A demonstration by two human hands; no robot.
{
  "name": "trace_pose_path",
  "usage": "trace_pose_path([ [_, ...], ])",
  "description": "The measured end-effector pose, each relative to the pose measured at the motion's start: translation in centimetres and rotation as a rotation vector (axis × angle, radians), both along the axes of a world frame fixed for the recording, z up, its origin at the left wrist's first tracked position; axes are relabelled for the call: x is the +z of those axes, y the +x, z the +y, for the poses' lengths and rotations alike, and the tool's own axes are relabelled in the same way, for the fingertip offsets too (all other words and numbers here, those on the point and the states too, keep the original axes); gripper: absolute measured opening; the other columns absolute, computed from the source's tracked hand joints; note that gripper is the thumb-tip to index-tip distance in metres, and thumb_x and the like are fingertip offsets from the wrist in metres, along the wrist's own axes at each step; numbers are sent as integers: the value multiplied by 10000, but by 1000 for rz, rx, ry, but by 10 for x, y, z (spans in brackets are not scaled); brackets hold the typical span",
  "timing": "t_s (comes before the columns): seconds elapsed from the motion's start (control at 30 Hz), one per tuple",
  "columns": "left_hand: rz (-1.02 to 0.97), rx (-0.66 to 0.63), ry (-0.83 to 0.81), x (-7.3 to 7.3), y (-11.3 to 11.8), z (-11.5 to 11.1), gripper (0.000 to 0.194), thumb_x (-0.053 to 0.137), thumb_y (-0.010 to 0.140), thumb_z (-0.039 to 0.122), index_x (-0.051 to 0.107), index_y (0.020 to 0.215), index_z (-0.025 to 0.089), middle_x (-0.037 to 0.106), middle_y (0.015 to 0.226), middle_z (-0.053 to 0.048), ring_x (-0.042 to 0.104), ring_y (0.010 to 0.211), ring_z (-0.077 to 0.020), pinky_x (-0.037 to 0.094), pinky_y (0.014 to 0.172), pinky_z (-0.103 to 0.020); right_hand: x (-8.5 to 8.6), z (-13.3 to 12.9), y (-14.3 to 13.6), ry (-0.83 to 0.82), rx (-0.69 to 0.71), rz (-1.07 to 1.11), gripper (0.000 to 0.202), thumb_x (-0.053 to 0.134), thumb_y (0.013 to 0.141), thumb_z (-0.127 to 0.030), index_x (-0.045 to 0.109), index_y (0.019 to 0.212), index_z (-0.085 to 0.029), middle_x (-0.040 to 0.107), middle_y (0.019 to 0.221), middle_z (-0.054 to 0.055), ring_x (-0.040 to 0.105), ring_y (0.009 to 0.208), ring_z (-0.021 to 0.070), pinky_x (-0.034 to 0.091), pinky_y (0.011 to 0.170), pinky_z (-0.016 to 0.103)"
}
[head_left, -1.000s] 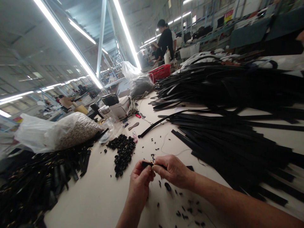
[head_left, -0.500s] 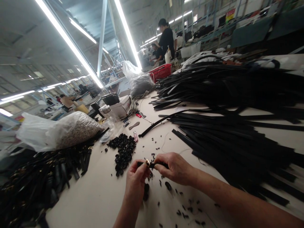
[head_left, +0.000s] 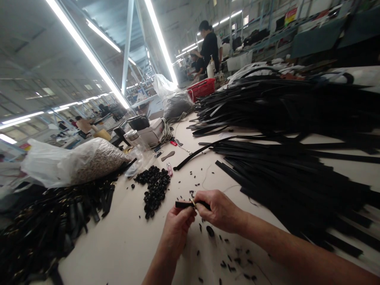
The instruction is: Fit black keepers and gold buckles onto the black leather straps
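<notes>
Over the table, both my hands meet at a short black strap (head_left: 183, 204) with a gold-coloured metal fitting (head_left: 193, 202), perhaps a buckle or ring. My left hand (head_left: 177, 227) is closed, its thumb and fingers pinching just below the strap and fitting. Closed round the strap's other end is my right hand (head_left: 221, 209), its thumb and fingertips close to the fitting. The left end of the strap sticks out flat above my left thumb. A black loop (head_left: 210, 231) lies on the table below my right hand, among small black scraps (head_left: 230, 267).
A heap of black loops (head_left: 156, 186) lies ahead to the left, with pink thread snips (head_left: 169, 169) beside it. Long black strips (head_left: 285, 178) cover the right side. Finished-looking straps (head_left: 59, 221) pile up at left, near a filled plastic bag (head_left: 86, 160). A person (head_left: 209, 47) stands far back.
My left hand has shifted right, closer to my right hand. The strap's left end now sticks out above its thumb, and the metal fitting sits further right, at the right fingertips.
</notes>
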State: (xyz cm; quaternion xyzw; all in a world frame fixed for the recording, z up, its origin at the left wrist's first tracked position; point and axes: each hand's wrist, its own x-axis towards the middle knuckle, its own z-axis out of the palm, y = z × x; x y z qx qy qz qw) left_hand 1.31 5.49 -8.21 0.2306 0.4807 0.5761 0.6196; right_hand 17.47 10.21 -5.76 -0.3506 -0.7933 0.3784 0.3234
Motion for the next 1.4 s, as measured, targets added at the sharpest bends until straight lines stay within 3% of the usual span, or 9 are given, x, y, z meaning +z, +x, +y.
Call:
trace_pose_path([
  [0.27, 248, -49, 131, 5, -8, -3, 283, 871, 627, 304, 723, 803, 139, 639, 735, -31, 503, 637, -112, 418, 611, -204, 2, 5, 7, -48, 103, -36, 182, 512, 749, -101, 677, 782, -172, 615, 669, -15, 509, 587, 107, 354, 548, 192],
  [0.47, 392, -100, 233, 9, -10, -3, 215, 838, 666, 267, 662, 718, 156, 585, 732, -6, 495, 659, -126, 410, 615, -215, -6, 3, 4, 15, 143, -35, 116, 512, 738, -90, 578, 687, -170, 541, 636, -29, 465, 588, 102, 339, 562, 198],
  [0.73, 442, 9, 269, 6, -4, -5, 201, 787, 755, 312, 654, 786, 165, 578, 694, 3, 497, 635, -119, 428, 608, -204, 2, 0, 4, -19, 155, 50, 150, 515, 857, -184, 616, 748, -164, 581, 666, -13, 507, 600, 107, 367, 575, 202],
  [0.93, 611, 76, 324, 9, -3, -12, 233, 724, 814, 355, 691, 962, 178, 666, 791, -36, 592, 678, -154, 500, 656, -236, 2, 0, 1, -41, 22, 62, 216, 508, 895, -260, 641, 756, -163, 563, 624, -15, 470, 560, 105, 342, 531, 205],
  [1.07, 625, 26, 407, 8, -6, -16, 289, 607, 893, 404, 703, 1033, 170, 700, 880, -82, 645, 779, -207, 530, 732, -299, 1, 4, 4, -38, -22, 45, 230, 507, 898, -273, 627, 742, -156, 526, 605, -24, 441, 550, 101, 326, 525, 207],
  [1.17, 575, -15, 442, 9, -9, -14, 259, 636, 875, 392, 727, 975, 172, 694, 904, -87, 641, 784, -201, 532, 732, -298, 1, 6, 5, -25, -12, 27, 217, 506, 897, -261, 617, 743, -155, 539, 619, -22, 446, 561, 101, 327, 539, 208],
  [1.27, 482, -71, 379, 10, -12, -8, 203, 730, 810, 350, 718, 902, 169, 673, 839, -61, 607, 696, -157, 508, 655, -251, 2, 4, 5, 6, 38, -6, 188, 526, 877, -231, 585, 714, -159, 549, 619, -24, 454, 560, 96, 320, 544, 205],
  [1.4, 392, -248, 246, 12, -15, -4, 403, 804, 738, 333, 680, 1089, 179, 688, 854, -68, 611, 727, -165, 493, 666, -249, 1, 1, 5, 91, 123, -47, 136, 549, 849, -193, 566, 718, -161, 588, 680, -8, 494, 604, 101, 326, 575, 204],
])
